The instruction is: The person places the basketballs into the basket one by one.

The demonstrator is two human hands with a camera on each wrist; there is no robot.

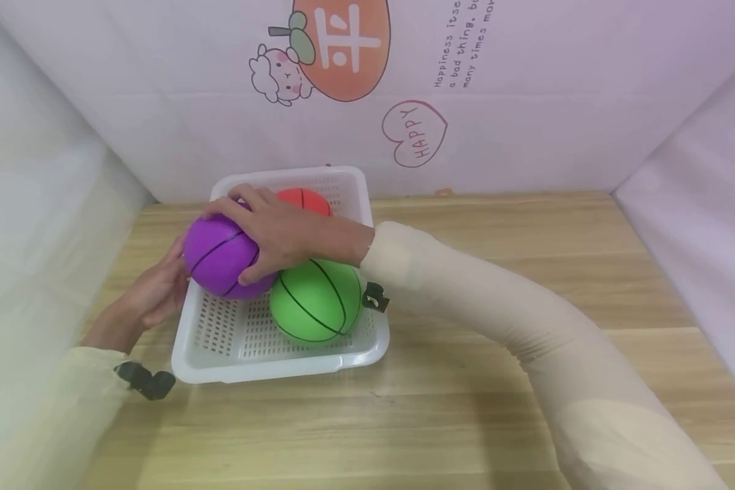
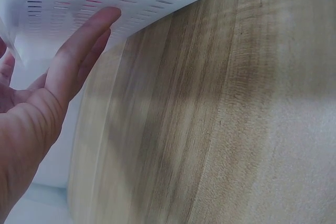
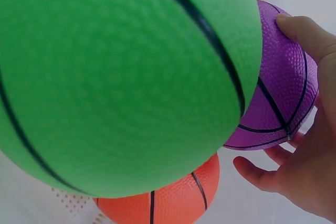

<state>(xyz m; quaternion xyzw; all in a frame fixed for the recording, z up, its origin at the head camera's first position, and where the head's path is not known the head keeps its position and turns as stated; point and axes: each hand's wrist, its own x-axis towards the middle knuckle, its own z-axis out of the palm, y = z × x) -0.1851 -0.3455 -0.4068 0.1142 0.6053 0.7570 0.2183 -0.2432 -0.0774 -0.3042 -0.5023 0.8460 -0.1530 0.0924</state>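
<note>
A purple toy basketball (image 1: pixel 217 257) sits over the left side of a white perforated plastic basket (image 1: pixel 275 369). My right hand (image 1: pixel 275 228) grips it from above, fingers and thumb spread around it; the right wrist view shows the thumb and fingers on either side of the purple ball (image 3: pixel 281 93). Beside the basket's left wall is my left hand (image 1: pixel 159 289), its thumb extended along the perforated side in the left wrist view. Whether its fingertips touch the purple ball is hidden. A green ball (image 1: pixel 315 306) and a red-orange ball (image 1: pixel 304 199) lie inside the basket, the latter partly behind my right hand.
The basket stands on a wood-grain table (image 1: pixel 465 395), near the back wall (image 1: pixel 527 136), which carries printed drawings and lettering. White cloth sides rise at left and right. Small black clips (image 1: pixel 150 382) are at both wrists.
</note>
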